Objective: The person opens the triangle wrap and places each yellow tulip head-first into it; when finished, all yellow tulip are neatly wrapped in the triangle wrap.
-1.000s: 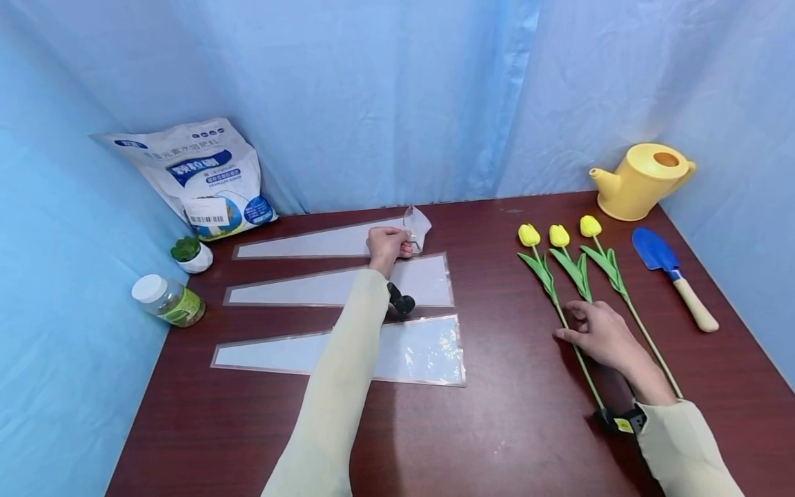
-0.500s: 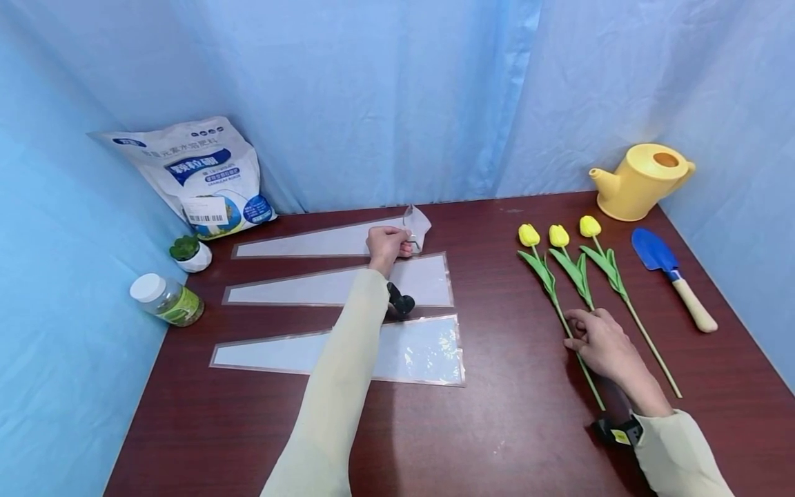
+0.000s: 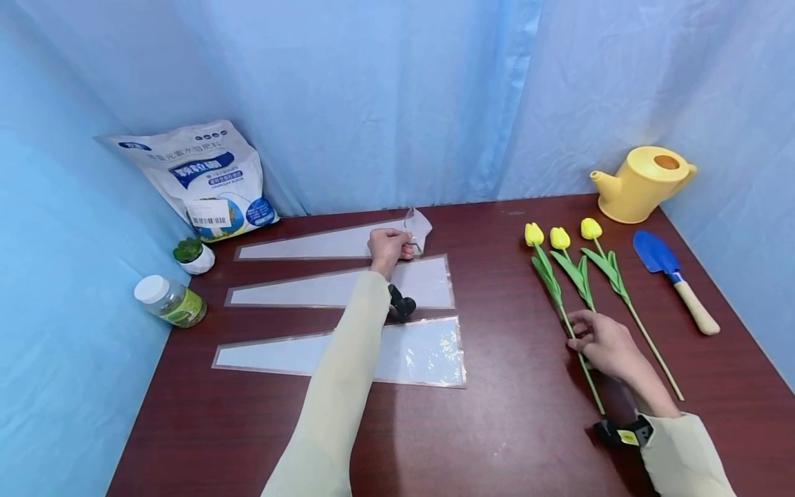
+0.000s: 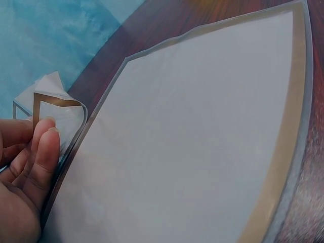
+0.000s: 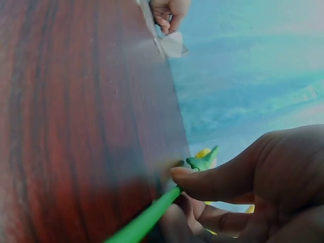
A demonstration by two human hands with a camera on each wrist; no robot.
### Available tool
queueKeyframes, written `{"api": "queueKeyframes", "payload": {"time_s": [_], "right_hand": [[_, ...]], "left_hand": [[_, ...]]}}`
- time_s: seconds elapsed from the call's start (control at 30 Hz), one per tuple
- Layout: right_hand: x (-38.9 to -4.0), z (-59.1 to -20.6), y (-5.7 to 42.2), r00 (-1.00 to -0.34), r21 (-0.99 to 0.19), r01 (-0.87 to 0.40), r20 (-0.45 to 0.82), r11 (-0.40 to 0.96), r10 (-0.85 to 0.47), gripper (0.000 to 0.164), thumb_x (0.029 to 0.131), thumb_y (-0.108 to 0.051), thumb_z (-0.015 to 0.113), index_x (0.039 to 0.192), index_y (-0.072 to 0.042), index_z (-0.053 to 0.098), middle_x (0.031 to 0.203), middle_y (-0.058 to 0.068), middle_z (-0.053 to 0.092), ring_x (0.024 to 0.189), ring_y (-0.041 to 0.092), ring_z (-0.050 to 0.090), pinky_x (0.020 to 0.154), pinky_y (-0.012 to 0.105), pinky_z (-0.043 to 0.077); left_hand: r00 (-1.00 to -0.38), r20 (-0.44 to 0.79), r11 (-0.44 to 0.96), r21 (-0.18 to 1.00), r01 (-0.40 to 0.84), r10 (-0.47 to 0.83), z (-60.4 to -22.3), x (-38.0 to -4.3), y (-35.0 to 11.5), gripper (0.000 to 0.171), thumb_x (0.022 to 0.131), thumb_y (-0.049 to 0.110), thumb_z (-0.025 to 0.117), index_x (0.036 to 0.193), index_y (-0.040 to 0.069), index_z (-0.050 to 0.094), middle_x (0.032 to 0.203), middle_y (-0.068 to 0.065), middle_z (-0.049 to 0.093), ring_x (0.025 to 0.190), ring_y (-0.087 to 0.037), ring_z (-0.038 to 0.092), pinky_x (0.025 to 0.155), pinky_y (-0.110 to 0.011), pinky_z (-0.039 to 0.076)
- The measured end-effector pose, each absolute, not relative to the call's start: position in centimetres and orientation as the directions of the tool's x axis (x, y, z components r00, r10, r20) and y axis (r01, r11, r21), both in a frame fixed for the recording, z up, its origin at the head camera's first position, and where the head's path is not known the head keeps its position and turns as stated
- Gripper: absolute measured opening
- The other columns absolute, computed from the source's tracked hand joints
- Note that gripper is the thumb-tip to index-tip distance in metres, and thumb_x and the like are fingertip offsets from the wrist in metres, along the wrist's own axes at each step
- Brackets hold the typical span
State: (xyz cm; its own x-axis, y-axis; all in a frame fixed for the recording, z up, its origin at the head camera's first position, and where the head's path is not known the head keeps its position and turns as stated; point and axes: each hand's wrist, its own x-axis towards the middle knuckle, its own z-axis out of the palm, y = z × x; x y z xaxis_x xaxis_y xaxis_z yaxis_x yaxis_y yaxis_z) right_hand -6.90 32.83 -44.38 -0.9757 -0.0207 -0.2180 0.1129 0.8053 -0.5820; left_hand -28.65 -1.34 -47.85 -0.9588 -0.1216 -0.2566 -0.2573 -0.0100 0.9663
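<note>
My left hand (image 3: pixel 388 247) pinches the mouth edge of the farthest tapered flower sleeve (image 3: pixel 304 241), whose wide right end is lifted and bent up. In the left wrist view the thumb and fingers (image 4: pixel 44 157) grip its brown-bordered film. On the right, my right hand (image 3: pixel 605 345) pinches the stem of the leftmost yellow tulip (image 3: pixel 548 276). Thumb and fingers close on that green stem (image 5: pixel 144 217) in the right wrist view. Beside it lie the middle tulip (image 3: pixel 577 276), its lower stem hidden by the hand, and the right tulip (image 3: pixel 611 269).
Two more flat sleeves, the middle one (image 3: pixel 422 281) and the nearest one (image 3: pixel 422 352), lie under the left arm. At left stand a fertilizer bag (image 3: pixel 214 179), a small potted succulent (image 3: pixel 197 257) and a lidded jar (image 3: pixel 174 304). A yellow watering can (image 3: pixel 636 183) and a blue trowel (image 3: pixel 664 259) are at right.
My right hand has drawn back slightly and its fingers have closed on the leftmost tulip's stem. That tulip's head has shifted a little to the right. The left hand keeps its grip in place.
</note>
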Motion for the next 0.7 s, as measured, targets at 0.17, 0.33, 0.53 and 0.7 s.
{"api": "queueKeyframes", "payload": {"time_s": [0.17,0.33,0.53,0.7], "right_hand": [[-6.9,-44.8,32.8,-0.963,-0.694,0.188,-0.268,0.695,-0.007,0.043,0.093,0.000,0.063,0.133,0.009,0.051,0.107,0.025,0.062,0.074,0.002,0.064,0.055,0.029,0.057],[-7.1,-45.1,32.7,-0.954,-0.789,0.235,-0.298,0.568,-0.019,0.048,0.095,0.000,0.060,0.139,0.011,0.043,0.111,0.022,0.056,0.078,-0.003,0.063,0.060,0.031,0.060],[-7.2,-45.5,32.8,-0.951,-0.885,0.258,-0.302,0.388,-0.057,0.052,0.096,0.000,0.059,0.142,0.012,0.037,0.104,0.004,0.056,0.082,-0.001,0.067,0.063,0.036,0.062],[-7.1,-45.9,32.8,-0.959,-0.946,0.244,-0.268,0.211,-0.090,0.045,0.094,0.003,0.061,0.133,0.010,0.039,0.097,-0.006,0.059,0.079,0.004,0.068,0.062,0.034,0.062]], "left_hand": [[-0.961,-0.244,-0.004,0.969,-0.246,-0.127,-47.9,-28.5,-1.3,0.016,0.090,0.007,0.071,0.097,-0.006,0.075,0.056,-0.001,0.065,0.044,-0.007,0.061,0.047,-0.021,0.054],[-0.961,-0.244,0.004,0.969,-0.247,-0.131,-48.0,-28.6,-1.3,0.016,0.090,0.007,0.071,0.097,-0.007,0.075,0.056,-0.001,0.065,0.044,-0.006,0.061,0.047,-0.021,0.054],[-0.961,-0.238,0.007,0.971,-0.241,-0.138,-48.1,-28.7,-1.3,0.015,0.090,0.006,0.071,0.096,-0.007,0.076,0.055,0.000,0.064,0.044,-0.006,0.061,0.047,-0.020,0.054],[-0.961,-0.238,0.009,0.970,-0.241,-0.139,-48.2,-28.7,-1.2,0.015,0.089,0.006,0.071,0.097,-0.007,0.076,0.056,0.000,0.064,0.044,-0.006,0.061,0.046,-0.020,0.054]]}}
